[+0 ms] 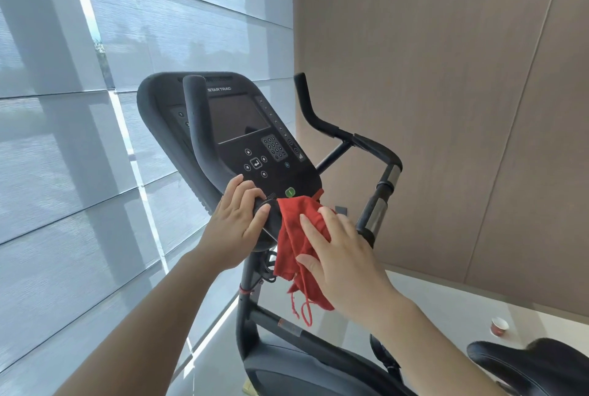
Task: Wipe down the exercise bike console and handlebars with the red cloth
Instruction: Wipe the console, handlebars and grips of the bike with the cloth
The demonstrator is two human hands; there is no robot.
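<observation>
Daylight pours in from the big window (95, 108) on my left, softened by its translucent blinds (191, 6), so everything I see is bright and even. The dark console screen (236, 119) carries a faint pale reflection. My left forearm (153, 316) sits in shade, browner than my right hand (344, 255), which catches the light. The wide lens tilts the whole view and bends straight lines near the edges. The picture is slightly soft, without real motion blur.
</observation>
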